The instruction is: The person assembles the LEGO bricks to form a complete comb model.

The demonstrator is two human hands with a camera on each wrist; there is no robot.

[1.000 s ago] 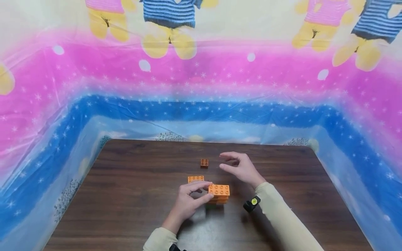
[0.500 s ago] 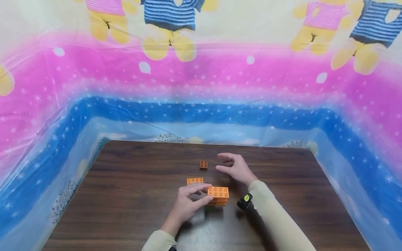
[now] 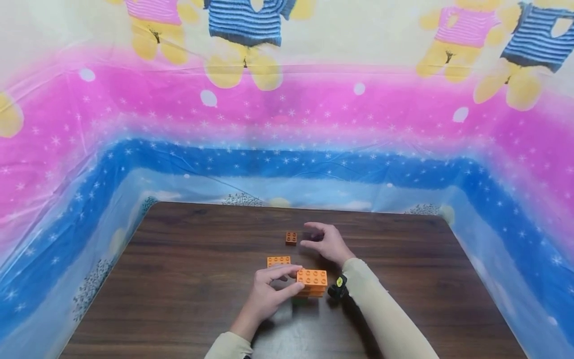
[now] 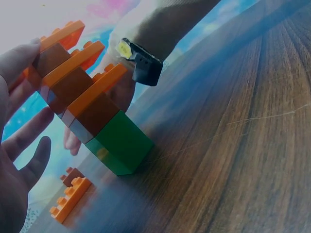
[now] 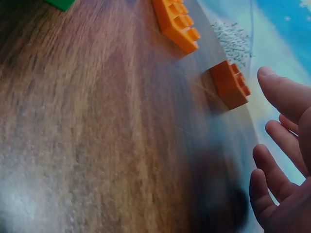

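Note:
A tower of toy building bricks (image 3: 312, 277) stands upright on the table, orange plates alternating with brown bricks above a green brick (image 4: 121, 143) at the bottom. My left hand (image 3: 265, 295) pinches the tower's top from the left between thumb and forefinger, its other fingers spread beside the tower. Farther back, my right hand (image 3: 331, 245) holds nothing. Its thumb and fingers are parted, just to the right of a small brown brick (image 3: 291, 238) with studs facing up; a gap shows between them in the right wrist view.
An orange plate (image 3: 279, 260) lies behind the left hand, partly hidden by it. The dark wooden table (image 3: 188, 279) ends at a back edge where a patterned cloth (image 3: 287, 162) hangs. Black cameras are strapped to the wrists.
My right hand has moved left and slightly nearer, closing in on the small brown brick. The left hand keeps its hold on the tower.

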